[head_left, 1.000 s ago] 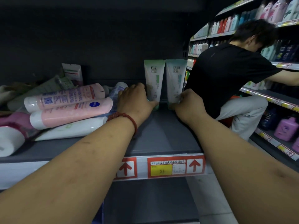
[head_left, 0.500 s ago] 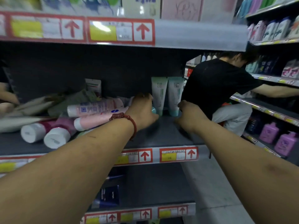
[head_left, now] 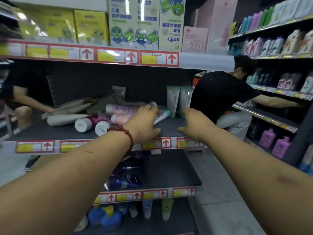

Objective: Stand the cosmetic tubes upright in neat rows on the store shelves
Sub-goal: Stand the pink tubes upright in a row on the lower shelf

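Two tubes stand upright at the right end of the dark middle shelf (head_left: 171,128): a green one (head_left: 172,99) and a teal one (head_left: 185,99). To their left lies a jumble of fallen tubes, among them a pink tube (head_left: 122,108), a white tube (head_left: 64,119) and two with white caps facing me (head_left: 83,125). My left hand (head_left: 144,122), a red bead bracelet on its wrist, reaches into the pile, fingers and thumb around a lying teal-capped tube (head_left: 163,115). My right hand (head_left: 194,127) hovers over the shelf in front of the upright tubes, fingers spread, holding nothing.
A person in a black shirt (head_left: 220,94) crouches just right of the shelf end, reaching into the neighbouring shelves. Another person's arm (head_left: 28,100) shows at far left. Boxes (head_left: 133,22) fill the shelf above; dark blue tubes (head_left: 125,181) lie on the shelf below.
The view has pulled back and tilted up, showing more shelves. My right hand has come off the teal upright tube and drawn back, open. My left hand stays at the pile.
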